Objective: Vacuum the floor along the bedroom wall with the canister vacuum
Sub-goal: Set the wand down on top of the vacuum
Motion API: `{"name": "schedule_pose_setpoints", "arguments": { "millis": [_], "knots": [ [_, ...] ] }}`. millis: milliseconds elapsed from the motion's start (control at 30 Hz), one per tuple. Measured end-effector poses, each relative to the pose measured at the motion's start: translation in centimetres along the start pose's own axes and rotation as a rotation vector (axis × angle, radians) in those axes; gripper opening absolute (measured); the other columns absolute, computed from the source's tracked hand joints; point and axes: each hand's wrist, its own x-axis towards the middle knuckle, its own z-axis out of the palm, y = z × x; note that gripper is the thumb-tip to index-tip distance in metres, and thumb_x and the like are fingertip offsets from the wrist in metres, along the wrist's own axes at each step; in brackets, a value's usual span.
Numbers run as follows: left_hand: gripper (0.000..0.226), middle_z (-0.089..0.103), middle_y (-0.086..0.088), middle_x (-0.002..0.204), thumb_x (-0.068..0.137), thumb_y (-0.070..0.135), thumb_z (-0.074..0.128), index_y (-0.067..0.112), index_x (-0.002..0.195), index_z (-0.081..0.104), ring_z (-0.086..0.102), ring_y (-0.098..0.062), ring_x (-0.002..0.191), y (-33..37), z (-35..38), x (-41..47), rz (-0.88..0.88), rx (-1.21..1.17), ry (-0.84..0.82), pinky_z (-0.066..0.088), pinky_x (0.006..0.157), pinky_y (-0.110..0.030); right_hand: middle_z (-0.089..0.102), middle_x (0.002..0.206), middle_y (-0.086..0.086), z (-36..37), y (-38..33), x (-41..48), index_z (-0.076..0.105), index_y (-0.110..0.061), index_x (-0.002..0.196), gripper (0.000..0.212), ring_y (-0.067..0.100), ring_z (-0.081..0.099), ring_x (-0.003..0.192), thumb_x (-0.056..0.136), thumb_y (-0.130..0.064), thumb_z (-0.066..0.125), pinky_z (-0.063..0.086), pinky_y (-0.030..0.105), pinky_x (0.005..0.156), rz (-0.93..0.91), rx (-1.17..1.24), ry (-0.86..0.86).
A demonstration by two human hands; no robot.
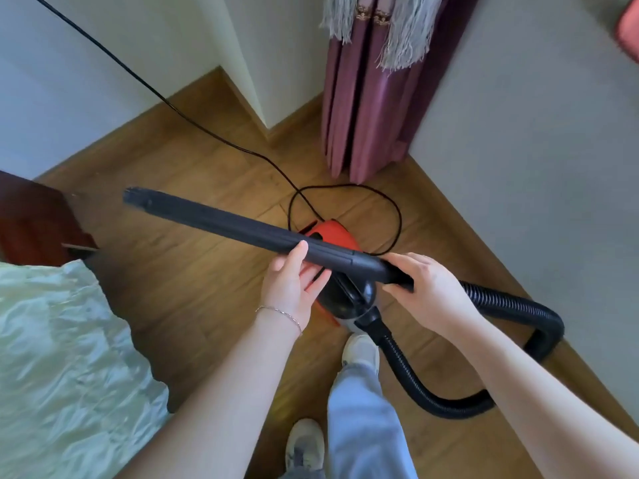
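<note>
From the head camera, a long black plastic vacuum wand (224,223) lay across the middle of the view. Its open tip pointed toward 10 o'clock and was slightly blurred. The left hand (294,285) held the wand near its thicker end, thumb laid on the near side and fingers passing beneath. A thin chain bracelet (280,311) circled that wrist. The right hand (425,288), at 3 o'clock from the left, was curled round the wand's bent handle end where the black corrugated hose (511,302) joined it.

The hose looped out toward 4 o'clock along the pale wall (518,133), then curved back to the front of the red-and-black canister vacuum (332,233). The canister stood on the brown wooden plank floor (207,305) at the centre, directly under the wand and partly hidden by it and the hands.

A thin black power cord (164,98) came down from 11 o'clock and formed a loop on the floor just beyond the canister. A purple pleated curtain with grey fringe (366,115) hung at 1 o'clock, reaching the floor in the corner. A dark reddish wooden piece of furniture (31,219) sat at 9 o'clock, with a pale green crumpled bedcover (62,357) at 8 o'clock. At 6 o'clock were a light blue trouser leg (363,409) and a pale sneaker (361,350), just beside the canister.
</note>
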Motion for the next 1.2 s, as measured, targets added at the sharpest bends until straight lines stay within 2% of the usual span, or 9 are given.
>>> {"name": "schedule_pose_setpoints", "arguments": {
  "millis": [167,267,400,467,567,700,933,1100,1200],
  "knots": [
    [0.008,0.065,-0.005,0.108,0.094,0.025,0.053,0.019,0.1,0.055,0.064,-0.015,0.097,1.3,0.9,5.1,0.05,0.058,0.02,0.048,0.093,-0.033,0.064,0.105,-0.001,0.6,1.5,6.0,0.059,-0.018,0.124,0.042,0.02,0.058,0.098,0.083,-0.014,0.067,0.04,0.023,0.08,-0.019,0.015,-0.056],
    [0.023,0.063,-0.004,0.112,0.096,0.028,0.048,0.016,0.115,0.052,0.063,-0.018,0.101,1.8,0.4,7.7,0.099,0.179,0.093,0.047,0.095,-0.034,0.065,0.112,0.002,0.9,2.1,8.7,0.058,-0.016,0.126,0.042,0.019,0.059,0.103,0.085,-0.016,0.066,0.04,0.022,0.083,0.012,0.041,-0.074],
    [0.035,0.06,0.003,0.116,0.091,0.034,0.051,0.021,0.124,0.05,0.057,-0.013,0.105,0.3,-1.3,11.5,0.216,0.832,0.205,0.044,0.099,-0.034,0.063,0.113,0.001,2.3,2.7,11.4,0.058,-0.017,0.127,0.04,0.017,0.058,0.106,0.087,-0.015,0.064,0.04,0.022,0.086,0.083,0.101,-0.099],
    [0.05,0.051,0.006,0.133,0.086,0.045,0.054,0.025,0.131,0.045,0.049,-0.014,0.122,-1.1,-2.3,13.3,0.225,1.148,0.091,0.039,0.103,-0.032,0.063,0.113,0.001,3.7,3.2,12.5,0.058,-0.018,0.127,0.04,0.016,0.057,0.106,0.087,-0.014,0.064,0.039,0.021,0.086,0.111,0.113,-0.116],
    [0.086,0.022,0.005,0.154,0.078,0.065,0.053,0.022,0.146,0.023,0.022,-0.014,0.142,-3.2,-3.3,16.1,0.219,1.499,-0.107,0.028,0.112,-0.037,0.062,0.102,-0.004,5.8,4.5,13.5,0.061,-0.018,0.122,0.036,0.013,0.058,0.097,0.087,-0.013,0.064,0.041,0.02,0.081,0.138,0.119,-0.16],
    [0.115,-0.004,0.002,0.159,0.065,0.083,0.045,0.02,0.15,-0.001,-0.001,-0.015,0.146,-5.1,-3.7,19.1,0.211,1.903,-0.238,0.015,0.118,-0.044,0.06,0.095,-0.006,7.9,6.3,14.1,0.063,-0.018,0.118,0.032,0.011,0.057,0.09,0.087,-0.012,0.063,0.041,0.017,0.071,0.169,0.116,-0.183],
    [0.122,0.005,-0.003,0.159,0.057,0.088,0.046,0.02,0.149,0.003,0.008,-0.018,0.146,-5.5,-4.0,20.9,0.214,1.998,-0.291,0.015,0.117,-0.04,0.063,0.096,-0.002,9.4,8.2,14.0,0.064,-0.018,0.114,0.028,0.014,0.059,0.089,0.086,-0.015,0.063,0.042,0.02,0.071,0.224,0.108,-0.198],
    [0.129,0.007,-0.007,0.158,0.054,0.086,0.055,0.014,0.149,0.006,0.014,-0.022,0.145,-4.9,-3.4,21.5,0.14,1.975,-0.329,0.022,0.116,-0.039,0.061,0.096,-0.005,9.7,8.1,14.0,0.062,-0.021,0.12,0.033,0.009,0.056,0.088,0.087,-0.017,0.063,0.04,0.005,0.066,0.239,0.128,-0.197],
    [0.13,0.007,-0.007,0.158,0.055,0.083,0.058,0.011,0.149,0.004,0.018,-0.022,0.144,-4.2,-2.7,21.7,0.073,1.992,-0.358,0.029,0.113,-0.037,0.06,0.104,-0.006,9.8,7.9,14.2,0.059,-0.022,0.125,0.038,0.006,0.054,0.094,0.088,-0.016,0.063,0.04,0.013,0.074,0.252,0.15,-0.195]
  ]
}}
